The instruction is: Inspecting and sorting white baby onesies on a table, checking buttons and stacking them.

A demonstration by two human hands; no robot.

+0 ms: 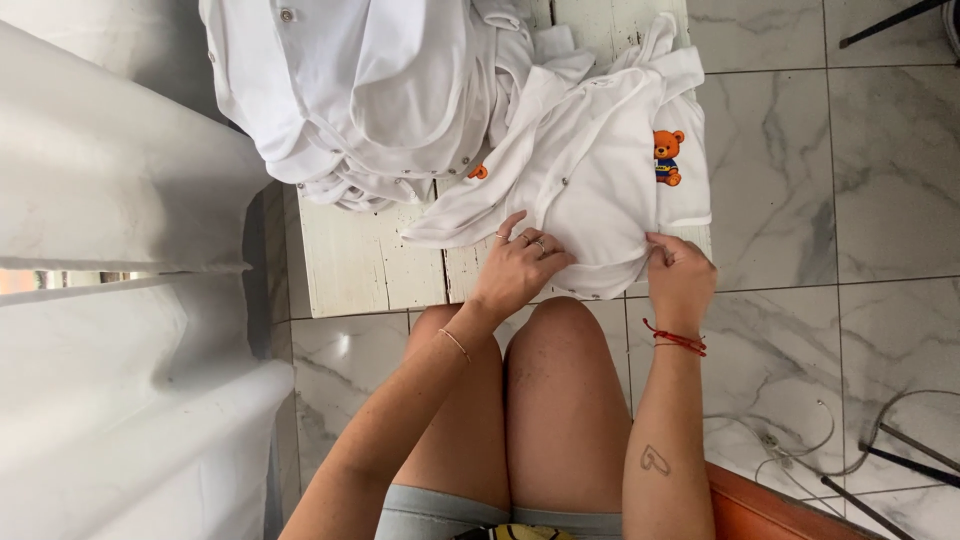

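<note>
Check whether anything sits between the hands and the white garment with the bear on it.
Nothing visible does. The left hand lies flat on the white garment at its lower edge, and the right hand pinches its hem. The pile of white clothes sits beside it on the white wooden table, partly overlapping its upper left side.

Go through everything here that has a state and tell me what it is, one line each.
Left hand: flat on the garment, fingers spread.
Right hand: pinching the garment's lower edge.
Garment: white, bear patch, spread on the table, rumpled.
Pile: white clothes, heaped, unfolded.
Table: white, worn, partly covered.
Cables: loose on the floor.
</note>
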